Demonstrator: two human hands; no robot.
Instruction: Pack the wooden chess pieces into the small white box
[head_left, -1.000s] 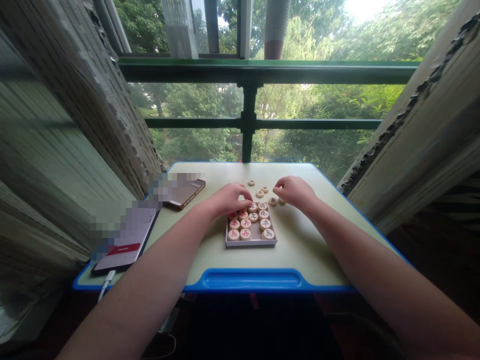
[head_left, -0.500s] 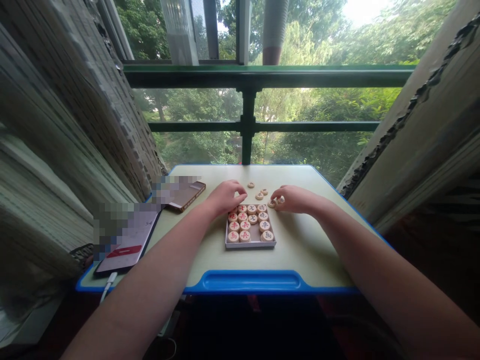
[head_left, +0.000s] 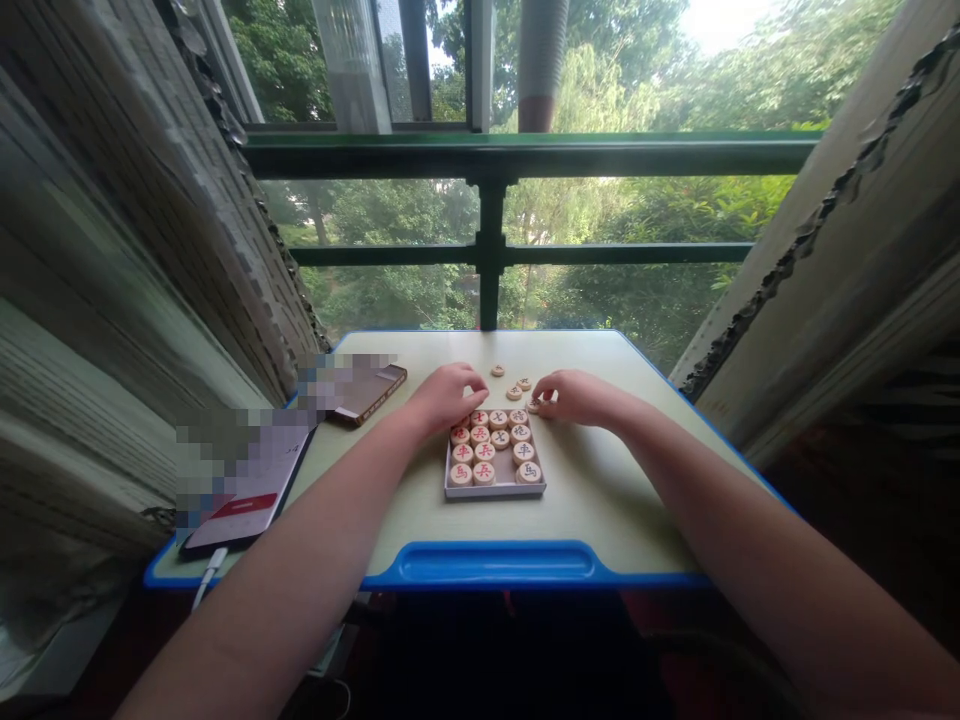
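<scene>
A shallow white box (head_left: 495,491) holds rows of round wooden Chinese chess pieces, red characters on the left and dark ones on the right. My left hand (head_left: 450,394) rests at the box's far left corner, fingers curved and apart, with nothing visible in them. Beyond the box's far right corner, my right hand (head_left: 574,396) has its fingers closed at a Chinese chess piece (head_left: 533,407) on the table; the fingers partly cover it. Just past the box lie loose pieces, a near one (head_left: 514,393), one beside it (head_left: 524,383) and a farther one (head_left: 498,370).
The pale table (head_left: 600,500) has a blue rim and a blue front groove (head_left: 499,562). To the left lie an open box lid (head_left: 371,395) and a phone (head_left: 247,505) with a white cable (head_left: 210,575). Curtains hang on both sides; a green railing (head_left: 491,155) stands behind.
The view has shifted slightly, moving the scene left. My right hand's fingers now cover more of the loose pieces beside them. My left hand stays at the box corner.
</scene>
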